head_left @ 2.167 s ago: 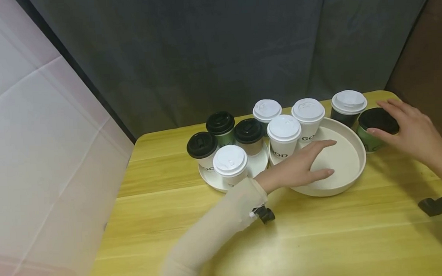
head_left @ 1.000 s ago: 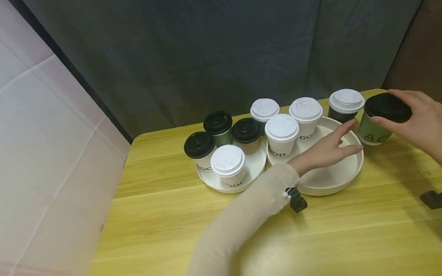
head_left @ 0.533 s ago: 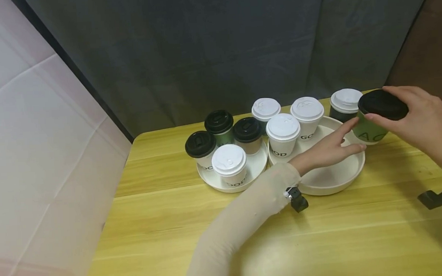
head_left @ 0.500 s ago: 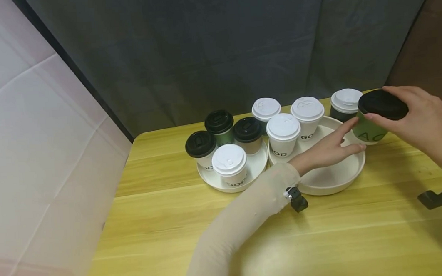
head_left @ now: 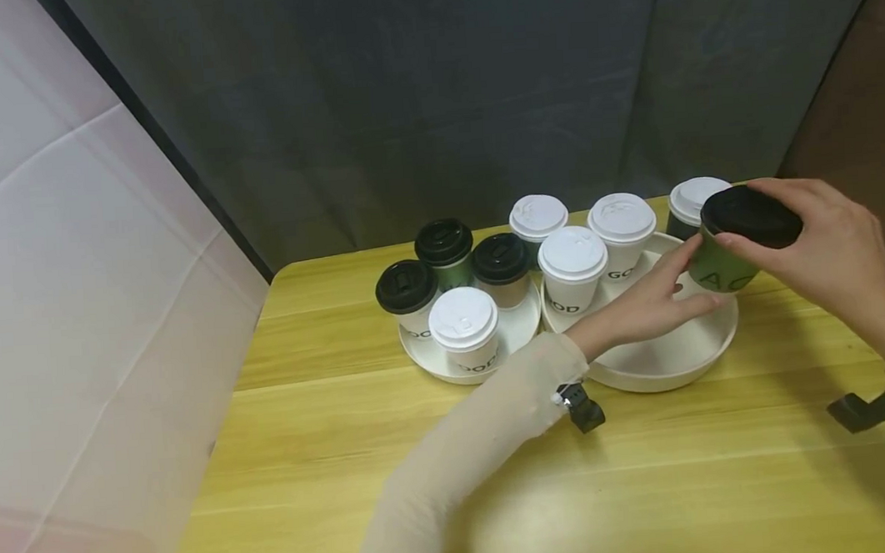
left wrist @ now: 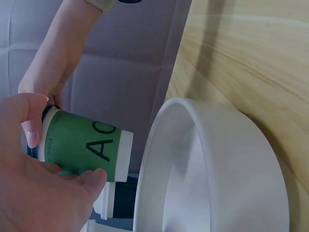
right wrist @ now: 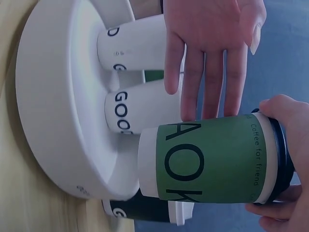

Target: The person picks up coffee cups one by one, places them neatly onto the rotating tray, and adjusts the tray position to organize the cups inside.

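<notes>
My right hand (head_left: pixel 839 247) grips a green paper coffee cup (head_left: pixel 720 264) by its black lid (head_left: pixel 750 215), thumb on the near side. The cup hangs above the right rim of the larger round white tray (head_left: pixel 661 379), as the right wrist view also shows. From the left, my left hand (head_left: pixel 639 306) reaches over that tray with fingers extended. Its fingertips are right at the green cup's side (right wrist: pixel 217 159). Two white cups with white lids (head_left: pixel 572 274) (head_left: pixel 622 234) stand in the tray's left part.
A smaller white plate (head_left: pixel 440 375) on the left carries several lidded cups, including a white-lidded one (head_left: pixel 464 330) in front. A dark cup with a white lid (head_left: pixel 697 200) stands behind the larger tray. Another white-lidded cup (head_left: pixel 539 221) is at the back. A dark curtain (head_left: pixel 403 103) closes off the rear.
My right hand has taken hold of the green cup, lifted it from the table and moved it left toward the larger tray. My left hand has moved right, to the cup's side.
</notes>
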Demonstrator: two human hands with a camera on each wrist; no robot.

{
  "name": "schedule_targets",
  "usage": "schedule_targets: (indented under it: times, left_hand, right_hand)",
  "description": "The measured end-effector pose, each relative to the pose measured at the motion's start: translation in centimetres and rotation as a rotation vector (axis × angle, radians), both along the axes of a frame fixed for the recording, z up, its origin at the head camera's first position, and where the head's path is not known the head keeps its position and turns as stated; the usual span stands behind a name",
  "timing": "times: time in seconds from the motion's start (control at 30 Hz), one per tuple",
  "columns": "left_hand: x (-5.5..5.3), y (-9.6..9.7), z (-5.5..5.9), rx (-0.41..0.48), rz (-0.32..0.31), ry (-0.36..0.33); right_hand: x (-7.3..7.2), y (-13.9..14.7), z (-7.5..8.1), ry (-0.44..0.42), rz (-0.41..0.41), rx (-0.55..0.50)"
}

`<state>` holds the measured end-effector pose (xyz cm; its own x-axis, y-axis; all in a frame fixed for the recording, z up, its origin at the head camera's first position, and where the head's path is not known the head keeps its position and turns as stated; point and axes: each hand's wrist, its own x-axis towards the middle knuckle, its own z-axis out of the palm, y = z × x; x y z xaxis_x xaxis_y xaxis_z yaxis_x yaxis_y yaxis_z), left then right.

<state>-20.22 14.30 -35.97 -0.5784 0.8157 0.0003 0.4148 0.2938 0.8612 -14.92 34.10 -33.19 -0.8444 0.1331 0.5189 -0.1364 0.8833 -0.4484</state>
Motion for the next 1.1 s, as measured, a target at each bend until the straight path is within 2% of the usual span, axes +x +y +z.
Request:
schedule_targets:
  times: [0.27, 0.43, 0.73, 0.9, 1.1]
  left_hand:
    - [0.6, -1.6, 0.2, 0.003, -0.002, 0.037]
    - [1.2, -2.7, 0.3, 0.010, -0.002, 0.026]
    - [2.6, -4.9, 0.2, -0.040, 0.024, 0.020]
    - [3.3, -5.8, 0.1, -0.020, 0.023, 0.010]
    - [4.0, -7.0, 0.1, -0.051, 0.036, 0.029]
  right_hand:
    - [0.1, -1.3, 0.1, 0.015, 0.014, -0.003]
    - [0.2, -2.2, -0.1, 0.033, 0.031, -0.011]
    - [0.6, -3.9, -0.6, 0.074, 0.084, 0.004]
    - [0.9, -4.7, -0.8, 0.091, 0.114, 0.020]
    - [1.4, -5.6, -1.2, 0.126, 0.152, 0.017]
